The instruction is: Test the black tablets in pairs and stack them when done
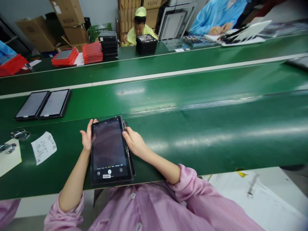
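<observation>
Black tablet (108, 144), its dim screen showing a white shutter button (109, 171) above an unreadably small label (106, 176), is at the green workbench (204, 144)'s near edge between an open left hand (88, 136) and a right hand (135, 141) clasping its side, mostly hiding a dark slab (132, 164) beneath, an illegible handwritten note (44, 147) lying farther left.

Tablet (108, 144): smooth, glossy, glass-like screen with a plastic-looking rim. 2 further tablets (55, 102): smooth screens of duller sheen, set in plastic-looking casings. Worktop (204, 138): smooth and semi-glossy, with streaked reflections. 2 shiny objects (21, 134): polished, metallic in appearance. Handwritten note (44, 147): thin, matt paper, slightly curled. Shirt (154, 208): creased cloth of faint sheen, with smooth, plastic-looking buttons (133, 195). Cartons (68, 12): matt cardboard.
</observation>
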The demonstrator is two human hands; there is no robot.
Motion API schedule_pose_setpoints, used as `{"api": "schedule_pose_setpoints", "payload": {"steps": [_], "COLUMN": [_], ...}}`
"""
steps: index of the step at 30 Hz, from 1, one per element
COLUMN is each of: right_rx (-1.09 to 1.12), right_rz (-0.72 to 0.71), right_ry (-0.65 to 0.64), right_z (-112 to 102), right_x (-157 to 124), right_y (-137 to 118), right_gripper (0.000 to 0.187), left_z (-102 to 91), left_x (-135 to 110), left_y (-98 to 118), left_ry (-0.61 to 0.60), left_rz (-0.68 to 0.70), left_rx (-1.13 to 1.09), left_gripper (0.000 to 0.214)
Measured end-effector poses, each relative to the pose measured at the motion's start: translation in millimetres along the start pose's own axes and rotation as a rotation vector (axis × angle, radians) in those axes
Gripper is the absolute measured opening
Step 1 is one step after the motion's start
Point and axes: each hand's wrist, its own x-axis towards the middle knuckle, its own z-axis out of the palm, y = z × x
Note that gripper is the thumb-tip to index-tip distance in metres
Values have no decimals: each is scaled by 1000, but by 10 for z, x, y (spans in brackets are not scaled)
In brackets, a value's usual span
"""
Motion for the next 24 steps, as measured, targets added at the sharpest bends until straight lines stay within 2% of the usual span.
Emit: {"api": "schedule_pose_setpoints", "payload": {"steps": [2,5,8,11,17,20,22,24], "right_rx": [-59,208,585,763,798,818,808,768], "right_rz": [-47,-41,110,170,156,170,155,113], "right_ry": [85,163,79,15,3,-28,-45,-63], "right_z": [-200,-332,-245,-130,-168,-190,-153,-98], "right_x": [89,245,315,273,278,239,60,-252], "right_y": [51,229,428,528,464,442,469,545], "right_gripper": [42,57,71,79,89,93,91,85], "left_z": [13,36,55,79,158,163,115,25], "left_x": [0,-4,-18,-24,139,164,24,-274], "left_y": [5,9,15,19,-14,-42,-47,-48], "left_ry": [6,16,30,21,-93,-47,-14,-14], "left_rz": [10,17,19,8,-52,-28,-34,-81], "left_rx": [11,19,-16,-39,-6,-2,-15,-23], "left_gripper": [85,84,85,87,88,90,91,90]}}
